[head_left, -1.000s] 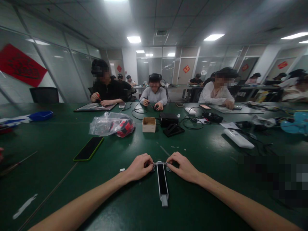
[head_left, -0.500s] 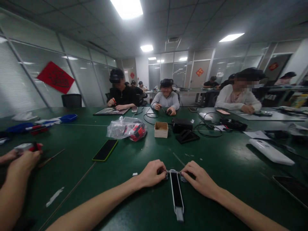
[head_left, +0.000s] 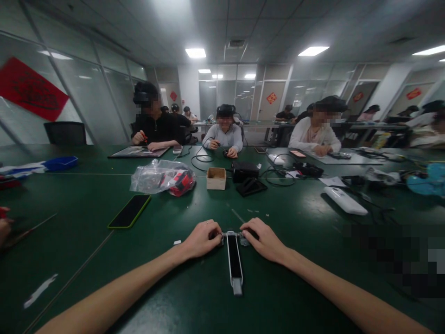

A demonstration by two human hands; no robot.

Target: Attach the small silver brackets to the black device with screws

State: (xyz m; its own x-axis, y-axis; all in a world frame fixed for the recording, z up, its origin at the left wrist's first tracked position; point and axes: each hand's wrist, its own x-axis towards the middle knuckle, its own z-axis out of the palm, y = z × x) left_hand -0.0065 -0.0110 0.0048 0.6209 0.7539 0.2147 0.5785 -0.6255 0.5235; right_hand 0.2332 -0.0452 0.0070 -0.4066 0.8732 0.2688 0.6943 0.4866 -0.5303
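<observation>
A long, narrow device (head_left: 234, 260) with a black face and a white frame lies on the green table, its grey end toward me. Small metal-looking parts stick out at both sides of its far end. My left hand (head_left: 204, 237) is closed on the part at the left side, with thumb and fingers bent together. On the other side, my right hand (head_left: 263, 239) has its thumb and fingertips closed on a small clear or grey part (head_left: 244, 240). The fingertips partly hide both side parts.
Beyond my hands are a phone (head_left: 130, 212) with a green edge, a plastic bag (head_left: 163, 178) with red-black items, a small box (head_left: 216, 179) and a black case (head_left: 245, 171). A white device (head_left: 345, 200) lies right. People sit across the table.
The view has turned to the right, so the table items and both hands appear further left. Both hands keep their places at the device's far end. Less of the neighbour's hands shows at the left edge.
</observation>
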